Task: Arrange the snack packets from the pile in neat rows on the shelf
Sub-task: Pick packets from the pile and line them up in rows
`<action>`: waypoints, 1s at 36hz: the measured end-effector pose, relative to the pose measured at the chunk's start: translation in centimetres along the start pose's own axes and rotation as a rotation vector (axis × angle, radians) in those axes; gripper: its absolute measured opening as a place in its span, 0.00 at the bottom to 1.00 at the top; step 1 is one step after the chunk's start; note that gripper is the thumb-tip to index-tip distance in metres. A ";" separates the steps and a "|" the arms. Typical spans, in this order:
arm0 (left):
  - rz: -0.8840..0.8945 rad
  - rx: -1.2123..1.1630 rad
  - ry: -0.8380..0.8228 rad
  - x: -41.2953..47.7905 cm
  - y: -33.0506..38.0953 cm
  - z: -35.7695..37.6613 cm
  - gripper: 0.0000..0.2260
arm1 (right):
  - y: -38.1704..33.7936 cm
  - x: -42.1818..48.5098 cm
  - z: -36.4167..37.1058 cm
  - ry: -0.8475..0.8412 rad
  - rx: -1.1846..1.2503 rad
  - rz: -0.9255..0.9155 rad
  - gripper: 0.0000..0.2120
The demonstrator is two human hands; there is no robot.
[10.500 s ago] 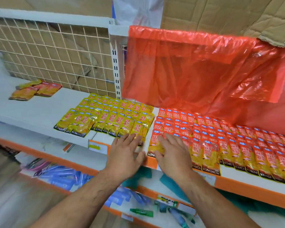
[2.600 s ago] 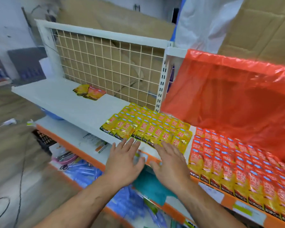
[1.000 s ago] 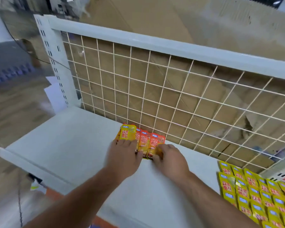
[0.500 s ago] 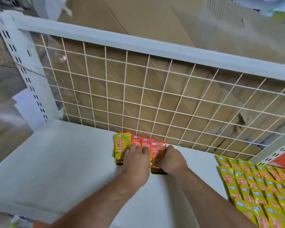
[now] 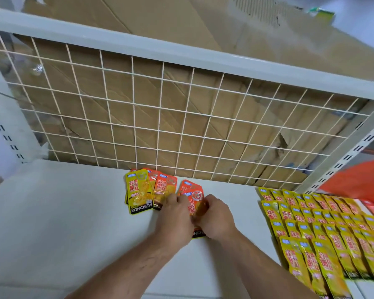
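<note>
Orange foil split off from the yellow: one tight clump at the foot of the wire grid [image 5: 160,117] half a second ago, two lots now. Left behind, just in front of the grid's bottom wire: a yellow packet [image 5: 138,192] overlapping an orange packet [image 5: 163,188], flat on the shelf [image 5: 63,223], no hand on them. Drawn a little forward of the grid and to the right: the picked packets [image 5: 192,196] (two orange tops in sight, perhaps more hidden underneath). Curled round that small stack, the left hand [image 5: 174,219], fingertips pinching its left edge; curled over its right side, the right hand [image 5: 217,219], thumb out of sight. Lower end of the stack poking out between the wrists, seemingly down on the shelf, not yet lifted clear. Further right along the grid, well apart: the finished rows [image 5: 311,223] of yellow packets, shingled, with a corner of red plastic sheet [image 5: 358,182] beyond. Reads as sorting by colour before carrying, orange pulled out first, likely bound for a spot past the yellow rows. Pile nearly spent; only this handful yet to place.
</note>
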State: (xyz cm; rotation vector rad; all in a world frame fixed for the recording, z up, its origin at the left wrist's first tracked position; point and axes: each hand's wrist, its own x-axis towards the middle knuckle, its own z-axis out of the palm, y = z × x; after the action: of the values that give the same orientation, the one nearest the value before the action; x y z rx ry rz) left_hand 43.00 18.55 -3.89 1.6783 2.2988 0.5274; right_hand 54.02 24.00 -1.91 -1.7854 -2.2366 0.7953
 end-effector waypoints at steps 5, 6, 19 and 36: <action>-0.046 -0.065 0.050 -0.3 0.5 -0.1 0.20 | 1.2 -1.1 -0.2 0.049 0.046 0.044 0.18; -0.051 -0.064 0.045 -0.1 0.5 -0.2 0.19 | 1.6 -1.3 -0.2 0.057 0.058 0.068 0.19; -0.184 -0.270 -0.075 -2.2 2.6 -0.7 0.07 | 5.8 -3.3 -1.1 0.061 0.269 0.158 0.08; -0.262 -0.938 -0.185 -13.1 18.3 1.6 0.08 | 20.9 -13.6 -10.9 0.173 0.659 0.042 0.15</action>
State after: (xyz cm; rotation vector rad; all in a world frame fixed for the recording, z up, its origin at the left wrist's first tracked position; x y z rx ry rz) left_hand 63.44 11.29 2.31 0.9051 1.6576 1.1008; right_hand 80.42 17.33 -0.63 -1.5021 -1.5709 1.1621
